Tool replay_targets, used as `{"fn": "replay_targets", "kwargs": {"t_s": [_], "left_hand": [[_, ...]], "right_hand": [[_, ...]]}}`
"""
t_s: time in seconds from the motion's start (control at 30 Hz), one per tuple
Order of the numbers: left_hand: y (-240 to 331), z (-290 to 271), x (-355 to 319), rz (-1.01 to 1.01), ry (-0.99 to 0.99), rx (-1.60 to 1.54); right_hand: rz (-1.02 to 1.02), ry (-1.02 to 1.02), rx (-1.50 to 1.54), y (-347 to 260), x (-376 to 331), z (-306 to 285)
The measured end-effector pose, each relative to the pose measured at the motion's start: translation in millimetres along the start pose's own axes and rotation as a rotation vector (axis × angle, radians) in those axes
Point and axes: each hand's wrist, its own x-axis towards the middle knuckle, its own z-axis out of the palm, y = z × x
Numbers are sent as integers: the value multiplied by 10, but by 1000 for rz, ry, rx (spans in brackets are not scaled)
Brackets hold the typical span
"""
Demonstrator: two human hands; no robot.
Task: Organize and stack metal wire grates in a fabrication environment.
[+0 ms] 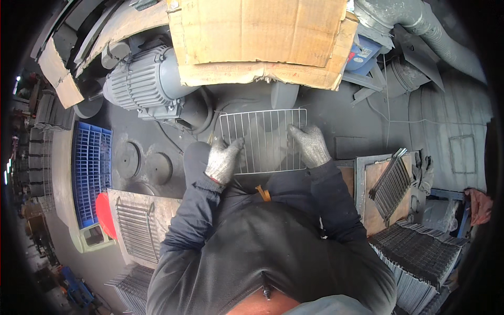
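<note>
Both gloved. Left hand (223, 160) curled over the lower left edge of the rack (265, 140), fingers closed on the wire. Right hand (311, 145) clamped on the right edge, fingers spread flatter across the bars, thumb probably underneath, hidden. Rack held level in front of the chest, just right of the motor (147, 84) and below the cardboard (257, 39). More racks stacked at the right (391, 184).
</note>
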Motion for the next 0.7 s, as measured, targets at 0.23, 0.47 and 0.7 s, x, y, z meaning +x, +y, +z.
{"fn": "replay_targets", "kwargs": {"t_s": [0.23,0.47,0.7], "left_hand": [[16,-26,-2,14,0,-54],[-43,937,139,77,-253,73],[31,1190,-517,162,-451,55]], "right_hand": [[-50,77,-179,120,71,-16],[-166,346,-68,30,-458,-881],[-316,562,-18,4,-1463,-1340]]}}
